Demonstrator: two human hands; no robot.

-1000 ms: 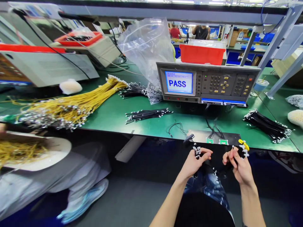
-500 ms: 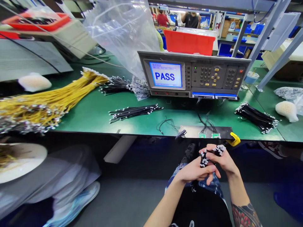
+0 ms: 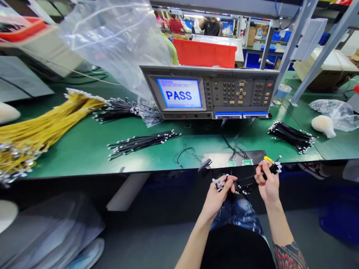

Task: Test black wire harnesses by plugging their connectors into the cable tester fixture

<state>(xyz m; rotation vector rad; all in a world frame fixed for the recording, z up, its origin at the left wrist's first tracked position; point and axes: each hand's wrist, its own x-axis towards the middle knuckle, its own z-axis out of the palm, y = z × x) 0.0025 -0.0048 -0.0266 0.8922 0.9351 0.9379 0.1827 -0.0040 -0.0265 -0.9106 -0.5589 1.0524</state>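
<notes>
Black cables [image 3: 246,184] with small white connectors stretch between my two hands, below the front edge of the green table [image 3: 157,158]. My left hand [image 3: 219,192] is closed round one part of them, with white ends showing at its fingers. My right hand [image 3: 267,179] grips the other part near the yellow clamp [image 3: 268,159], and white connectors stick out at its right. Two small green boards [image 3: 247,162] lie on a black plate just above my hands. Behind them stands a tester [image 3: 209,93] whose screen reads PASS.
Loose black cables [image 3: 140,142] lie left of centre, a black bundle [image 3: 291,136] at the right. Yellow cables [image 3: 56,123] cover the left side. A plastic bag [image 3: 117,41] hangs beside the tester. A red bin [image 3: 204,53] and people are behind.
My hands have moved apart, the right one up and rightward, the left one leftward, with cables now spanning between them. The view has shifted, so the table's things appear further left.
</notes>
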